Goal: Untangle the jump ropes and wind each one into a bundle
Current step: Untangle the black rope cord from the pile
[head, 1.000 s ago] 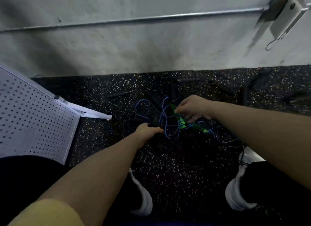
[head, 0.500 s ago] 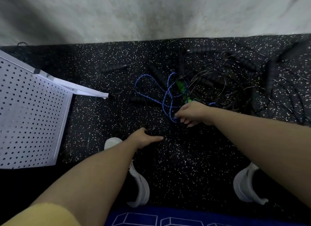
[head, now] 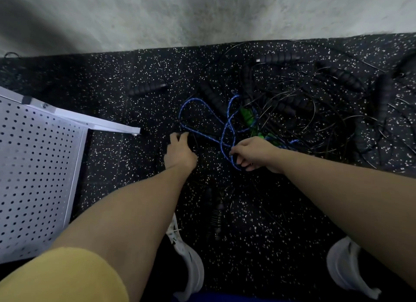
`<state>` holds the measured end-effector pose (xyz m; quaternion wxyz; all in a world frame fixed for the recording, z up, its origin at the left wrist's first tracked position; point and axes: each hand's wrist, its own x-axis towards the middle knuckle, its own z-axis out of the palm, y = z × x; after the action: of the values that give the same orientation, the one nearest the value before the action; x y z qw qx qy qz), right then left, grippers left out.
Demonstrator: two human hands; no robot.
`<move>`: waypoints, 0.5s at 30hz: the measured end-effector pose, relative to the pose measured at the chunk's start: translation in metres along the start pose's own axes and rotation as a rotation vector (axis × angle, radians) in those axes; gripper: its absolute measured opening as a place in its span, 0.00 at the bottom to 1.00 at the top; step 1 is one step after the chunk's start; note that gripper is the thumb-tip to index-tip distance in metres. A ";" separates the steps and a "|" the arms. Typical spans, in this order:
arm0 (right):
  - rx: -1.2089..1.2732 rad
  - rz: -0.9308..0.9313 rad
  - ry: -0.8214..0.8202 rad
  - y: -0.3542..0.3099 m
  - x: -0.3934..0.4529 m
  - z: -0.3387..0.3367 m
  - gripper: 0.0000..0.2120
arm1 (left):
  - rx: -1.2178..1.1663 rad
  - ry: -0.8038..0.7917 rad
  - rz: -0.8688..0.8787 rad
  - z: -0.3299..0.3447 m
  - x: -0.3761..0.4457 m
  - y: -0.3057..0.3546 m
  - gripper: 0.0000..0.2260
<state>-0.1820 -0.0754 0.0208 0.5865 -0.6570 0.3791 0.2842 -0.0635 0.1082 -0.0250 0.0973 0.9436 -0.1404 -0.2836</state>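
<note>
Two hands: right hand (head: 254,152) pinches braided blue rope (head: 227,126) on speckled floor (head: 126,157)

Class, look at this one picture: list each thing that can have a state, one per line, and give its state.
blue rope: tangled, looped on the floor, near end in the right hand
black ropes: tangled in a pile, unwound
green handles: lying in the tangle
left hand: fingers curled at a dark rope part
right hand: grips the blue rope
</note>
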 end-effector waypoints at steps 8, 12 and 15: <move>0.046 -0.017 0.005 -0.008 0.002 0.001 0.11 | 0.472 0.079 0.150 -0.009 0.033 0.006 0.30; 0.047 -0.026 0.011 -0.010 0.000 -0.001 0.12 | 0.523 -0.034 0.187 -0.015 0.033 0.009 0.23; 0.005 -0.038 0.026 -0.014 -0.004 -0.003 0.12 | 0.489 -0.105 0.213 -0.025 0.022 0.008 0.22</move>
<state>-0.1727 -0.0772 0.0327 0.5885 -0.6663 0.3746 0.2635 -0.0329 0.0963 -0.0135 -0.1117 0.9030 -0.3081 -0.2778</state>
